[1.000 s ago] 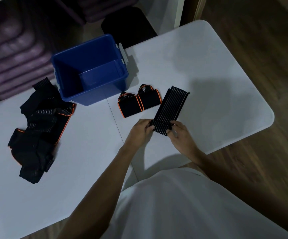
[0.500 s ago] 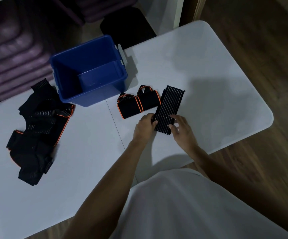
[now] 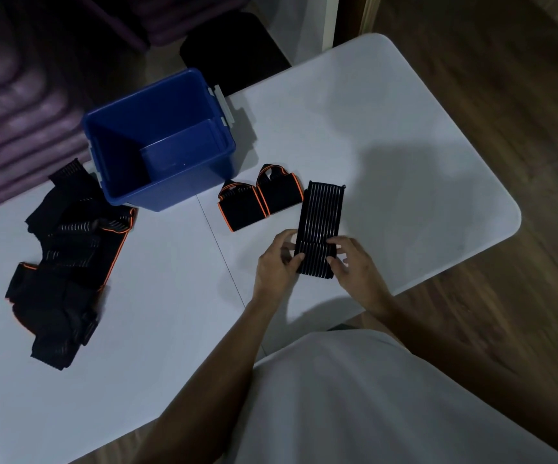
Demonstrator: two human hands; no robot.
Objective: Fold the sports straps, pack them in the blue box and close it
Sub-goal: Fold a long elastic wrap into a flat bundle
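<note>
Strap in hand: I am working on a black ribbed elastic sports strap (image 3: 321, 219), lying flat on the white bench (image 3: 388, 145) with its near end doubled over.
Left hand: my left hand (image 3: 275, 262) is pinching the near left edge of the strap, fingers curled onto the fabric.
Right hand: my right hand (image 3: 354, 262) is pinching the near right edge, thumb and fingers closed on the same folded end.
Long axis: the strap is running away from me, tilted slightly to the right, so the fold is travelling along that line toward the far end.
Which hand is nearer: both hands are sitting level at the near end; neither is leading.
Finished pieces: two folded black straps with orange trim (image 3: 259, 200) are lying just beside the ribbed strap, on its left.
Waiting pile: a loose heap of black and orange straps (image 3: 63, 262) is lying well to my left.
Box: the open blue plastic box (image 3: 170, 195) is standing beyond the folded pair, up and to the left of my hands; it looks bare inside.
Judgement: I am mid-fold, and packing is not yet begun.
</note>
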